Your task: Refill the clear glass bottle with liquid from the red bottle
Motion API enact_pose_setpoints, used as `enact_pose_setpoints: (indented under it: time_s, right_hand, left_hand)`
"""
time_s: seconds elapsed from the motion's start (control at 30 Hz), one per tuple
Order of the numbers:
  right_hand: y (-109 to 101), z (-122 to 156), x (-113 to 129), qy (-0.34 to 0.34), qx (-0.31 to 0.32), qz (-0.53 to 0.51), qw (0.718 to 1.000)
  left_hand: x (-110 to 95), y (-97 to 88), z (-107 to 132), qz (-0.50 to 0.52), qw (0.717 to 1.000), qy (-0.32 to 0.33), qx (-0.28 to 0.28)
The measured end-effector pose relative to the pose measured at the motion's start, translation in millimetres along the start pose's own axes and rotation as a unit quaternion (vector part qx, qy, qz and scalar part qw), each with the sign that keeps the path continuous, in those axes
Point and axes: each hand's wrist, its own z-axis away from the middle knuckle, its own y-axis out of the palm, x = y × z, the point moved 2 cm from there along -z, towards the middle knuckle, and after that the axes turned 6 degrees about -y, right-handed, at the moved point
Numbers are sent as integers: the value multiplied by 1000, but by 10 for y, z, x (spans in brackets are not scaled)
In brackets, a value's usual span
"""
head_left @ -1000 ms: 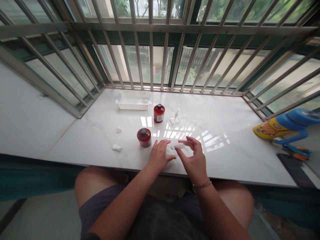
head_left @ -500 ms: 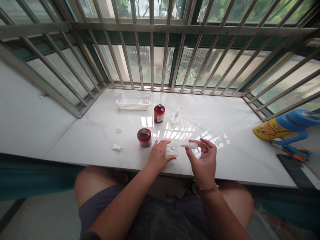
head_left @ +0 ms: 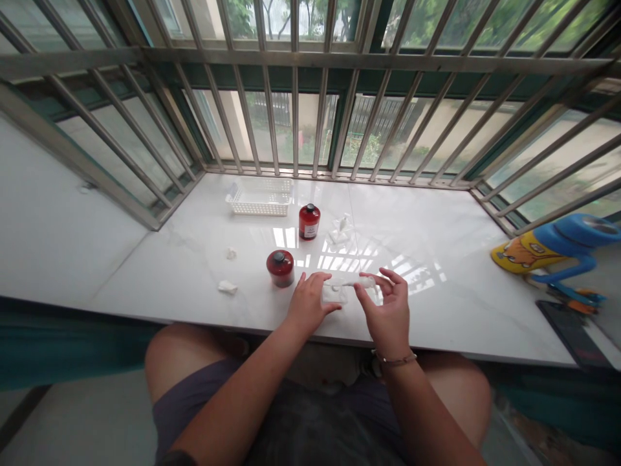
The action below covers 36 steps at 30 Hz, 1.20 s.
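Two fingers of the right hand [head_left: 388,310] pinching a white dropper [head_left: 366,282] just right of a clear packet [head_left: 334,293], pinned under the left hand [head_left: 308,301]; slip risk to the red bottle [head_left: 280,268] just left of it.

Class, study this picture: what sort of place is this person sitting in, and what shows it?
Probably a home's balcony or window bay: steel window bars, a wide marble ledge, and a blue toy at its end.
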Motion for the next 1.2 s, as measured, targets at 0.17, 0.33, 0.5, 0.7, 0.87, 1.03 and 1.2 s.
enact_pose_setpoints:
  time_s: [0.17, 0.33, 0.5, 0.7, 0.87, 1.03, 1.2]
  right_hand:
    - [-67, 46, 152, -101, -23, 46, 994]
    - [-133, 135, 339, -214, 38, 105, 970]
    - [116, 229, 556, -409, 200, 88, 886]
    - [1049, 622, 685, -531, 344, 134, 763]
    - [1914, 936, 701, -563, 410, 173, 696]
    - [2572, 1093, 719, -519, 467, 213, 684]
    - [2940, 1262, 602, -478, 490, 278, 674]
  left_hand:
    - [42, 89, 75, -20, 999, 34, -15]
    - [102, -12, 252, -14, 994, 107, -24]
    - [269, -385, 687, -33, 989, 106, -103]
    - [897, -975, 1609, -122, 983, 93, -100]
    - [1704, -1511, 2190, -193, 972, -60, -122]
    - [2165, -1647, 2326, -219, 953, -92, -186]
    - [2252, -1637, 2184, -257, 945, -127, -155]
